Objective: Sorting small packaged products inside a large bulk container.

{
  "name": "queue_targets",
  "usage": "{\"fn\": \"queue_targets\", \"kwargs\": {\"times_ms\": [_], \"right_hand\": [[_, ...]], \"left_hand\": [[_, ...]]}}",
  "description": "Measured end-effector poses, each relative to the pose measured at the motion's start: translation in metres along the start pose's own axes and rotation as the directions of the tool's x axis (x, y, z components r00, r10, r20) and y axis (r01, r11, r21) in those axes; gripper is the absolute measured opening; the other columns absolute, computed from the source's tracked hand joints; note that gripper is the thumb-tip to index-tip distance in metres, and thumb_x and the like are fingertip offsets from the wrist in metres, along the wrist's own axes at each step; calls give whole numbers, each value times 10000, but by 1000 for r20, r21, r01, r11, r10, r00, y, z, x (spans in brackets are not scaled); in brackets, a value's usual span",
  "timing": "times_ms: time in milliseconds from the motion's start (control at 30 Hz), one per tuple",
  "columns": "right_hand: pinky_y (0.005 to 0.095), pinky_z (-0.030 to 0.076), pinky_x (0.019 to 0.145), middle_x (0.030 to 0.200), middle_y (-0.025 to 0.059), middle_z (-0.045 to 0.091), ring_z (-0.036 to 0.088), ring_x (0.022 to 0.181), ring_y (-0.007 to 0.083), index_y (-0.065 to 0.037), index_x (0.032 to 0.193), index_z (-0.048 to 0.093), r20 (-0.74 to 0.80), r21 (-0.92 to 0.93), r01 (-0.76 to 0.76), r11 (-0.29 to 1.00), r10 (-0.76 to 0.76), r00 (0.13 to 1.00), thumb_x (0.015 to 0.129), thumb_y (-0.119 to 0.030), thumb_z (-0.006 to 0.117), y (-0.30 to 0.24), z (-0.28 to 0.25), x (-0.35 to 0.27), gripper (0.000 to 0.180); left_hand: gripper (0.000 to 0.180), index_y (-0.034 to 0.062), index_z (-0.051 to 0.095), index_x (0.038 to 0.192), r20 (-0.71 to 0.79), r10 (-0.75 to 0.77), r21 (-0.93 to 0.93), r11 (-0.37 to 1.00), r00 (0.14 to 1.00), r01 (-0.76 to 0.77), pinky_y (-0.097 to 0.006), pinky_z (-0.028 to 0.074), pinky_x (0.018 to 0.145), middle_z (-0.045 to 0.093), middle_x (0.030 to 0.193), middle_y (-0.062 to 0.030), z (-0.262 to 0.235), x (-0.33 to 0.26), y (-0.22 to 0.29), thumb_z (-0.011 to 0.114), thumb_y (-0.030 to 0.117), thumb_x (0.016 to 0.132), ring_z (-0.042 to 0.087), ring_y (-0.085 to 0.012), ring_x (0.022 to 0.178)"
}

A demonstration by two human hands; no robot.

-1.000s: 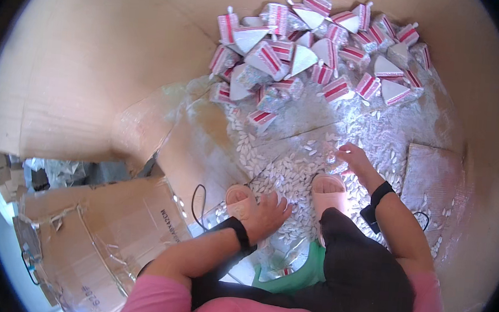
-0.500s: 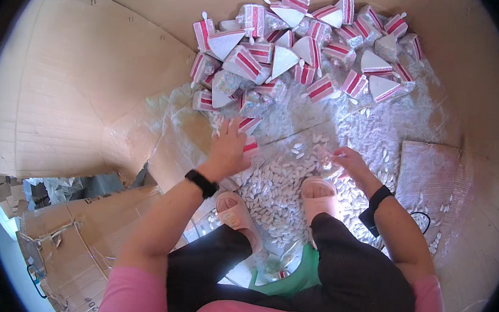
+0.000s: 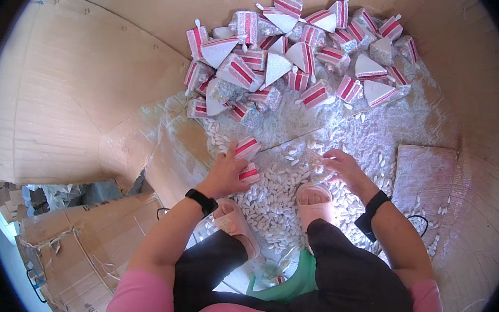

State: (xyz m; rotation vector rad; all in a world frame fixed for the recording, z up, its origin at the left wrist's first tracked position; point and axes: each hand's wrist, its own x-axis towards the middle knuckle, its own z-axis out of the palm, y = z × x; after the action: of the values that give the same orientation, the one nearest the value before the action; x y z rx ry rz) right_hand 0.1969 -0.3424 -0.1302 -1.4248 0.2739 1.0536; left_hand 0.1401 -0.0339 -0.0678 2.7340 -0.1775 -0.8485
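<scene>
Two toy cake slices, white with red and pink stripes, are at my left hand (image 3: 225, 171): an upper slice (image 3: 248, 148) by the fingertips and a lower slice (image 3: 250, 173) by the thumb. My left fingers are closed around them. To the right, my right hand (image 3: 345, 170) pinches a clear, crinkled plastic bag (image 3: 319, 166); its far edges are hard to make out. Below both hands spreads a layer of small white seed-shaped pieces (image 3: 272, 199). Farther off lies a pile of similar cake slices (image 3: 238, 70), several with a small white tab.
Tall cardboard walls (image 3: 73, 83) curve around the work area. A cardboard flap (image 3: 426, 176) lies at the right. Between my legs is a green stool or tub (image 3: 301, 277). My feet in pink slippers (image 3: 316, 202) stand among the white pieces. A cardboard box (image 3: 84, 243) is at the lower left.
My left hand and the two cake slices have come nearer to me. My right hand has shifted slightly, still with the clear bag. The view has moved a little.
</scene>
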Motion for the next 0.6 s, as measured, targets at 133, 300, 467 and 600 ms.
{"fn": "queue_targets", "kwargs": {"times_ms": [133, 300, 467, 600], "right_hand": [[328, 473, 680, 950, 53, 512, 490, 893, 153, -64, 1037, 512, 173, 153, 57, 986, -84, 981, 773, -238, 580, -26, 18, -7, 323], [319, 439, 756, 997, 28, 501, 484, 909, 144, -65, 1110, 462, 402, 349, 74, 934, -221, 888, 769, -213, 572, -51, 37, -30, 388], [318, 409, 825, 1019, 53, 519, 513, 935, 166, -35, 1128, 451, 425, 283, 127, 951, -243, 872, 747, -229, 611, -75, 56, -57, 457], [350, 434, 797, 1005, 53, 529, 521, 928, 173, -40, 1109, 459, 326, 294, 280, 914, -371, 870, 768, -227, 580, -78, 53, -91, 407]], "left_hand": [[509, 43, 580, 911, -111, 7, -407, 912, 994, -52, -384, 295, 940, 221, 1273, -262, -6, -15, 7, 727, 316, 507, 337, -405, 1108], [532, 55, 565, 946, -294, 76, -334, 926, 953, -177, -392, 274, 954, 219, 1277, -237, -50, -56, 17, 749, 287, 504, 298, -388, 1146], [464, 49, 563, 935, -459, 128, -2, 989, 879, -145, -410, 283, 953, 266, 1246, -242, -145, -143, 21, 734, 199, 530, 273, -396, 1172], [541, 65, 491, 1054, -793, -213, -343, 930, 571, -130, -359, 443, 813, 343, 1205, -146, -202, -255, 22, 676, -24, 554, 403, -270, 1080]]}}
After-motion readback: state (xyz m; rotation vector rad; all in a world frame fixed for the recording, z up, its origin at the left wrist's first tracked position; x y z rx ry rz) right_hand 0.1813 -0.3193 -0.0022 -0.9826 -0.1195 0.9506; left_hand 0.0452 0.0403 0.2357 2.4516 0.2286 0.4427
